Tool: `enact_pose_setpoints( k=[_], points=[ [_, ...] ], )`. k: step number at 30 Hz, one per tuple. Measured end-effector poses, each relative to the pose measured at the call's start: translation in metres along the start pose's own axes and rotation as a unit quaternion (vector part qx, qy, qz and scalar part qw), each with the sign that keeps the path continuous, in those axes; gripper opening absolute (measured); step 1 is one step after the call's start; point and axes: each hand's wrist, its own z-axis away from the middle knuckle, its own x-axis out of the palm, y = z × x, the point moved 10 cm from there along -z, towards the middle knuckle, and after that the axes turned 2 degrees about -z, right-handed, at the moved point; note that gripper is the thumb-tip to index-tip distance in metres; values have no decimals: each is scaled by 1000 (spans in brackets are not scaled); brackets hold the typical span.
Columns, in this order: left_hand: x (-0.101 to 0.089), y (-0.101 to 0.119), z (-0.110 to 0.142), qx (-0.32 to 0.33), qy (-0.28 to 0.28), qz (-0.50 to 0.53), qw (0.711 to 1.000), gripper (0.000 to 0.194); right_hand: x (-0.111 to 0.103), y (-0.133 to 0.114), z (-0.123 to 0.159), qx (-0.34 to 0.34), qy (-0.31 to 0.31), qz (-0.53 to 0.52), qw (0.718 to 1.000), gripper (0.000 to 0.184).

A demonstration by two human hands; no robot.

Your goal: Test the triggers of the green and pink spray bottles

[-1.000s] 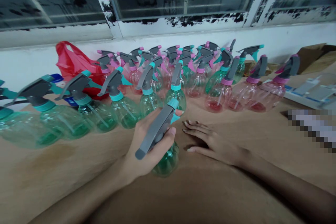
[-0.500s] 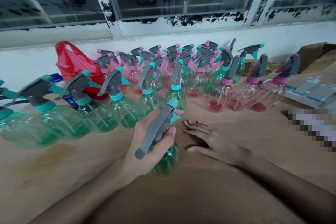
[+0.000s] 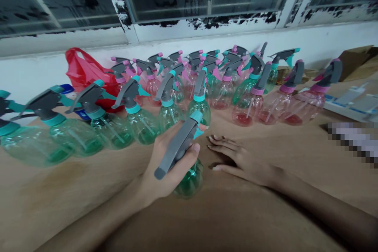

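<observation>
My left hand is wrapped round the neck of a green spray bottle with a grey head and teal nozzle. The bottle stands upright on the table, its nozzle pointing away from me. To the right of it, my right hand rests palm down on the tabletop with its fingers stretched out, holding nothing. Just beyond my left hand is another green spray bottle. A row of similar green spray bottles runs off to the left.
Pink spray bottles stand at the right, with more pink and green ones crowded behind. A red plastic bag sits at the back left against the wall. Brown paper and white plastic pieces lie at the right.
The whole scene has shifted very slightly to the right in view. Both hands keep the same pose, with the left still round the spray bottle.
</observation>
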Motion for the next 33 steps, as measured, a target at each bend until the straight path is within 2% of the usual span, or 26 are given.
enact_pose_setpoints(
  k=[3,8,12,15,18,33],
  points=[
    [0,-2,1,0,-1,7,1000,10,0,0,0,2,-4,2,1000,64],
    [3,1,1,8,-32,27,999,13,-1,-2,-1,5,-11,4,1000,63],
    [-1,2,0,0,-19,11,1000,8,-2,-3,-1,3,-7,-5,1000,63],
    [-3,2,1,-6,-3,0,1000,17,-3,-3,-1,0,-1,-10,1000,64],
    [-4,2,1,-2,10,-14,1000,17,-2,-2,-1,3,-9,-3,1000,64],
    [-1,-1,1,-1,5,-16,1000,24,-2,-2,-1,3,-5,-3,1000,63]
  ],
)
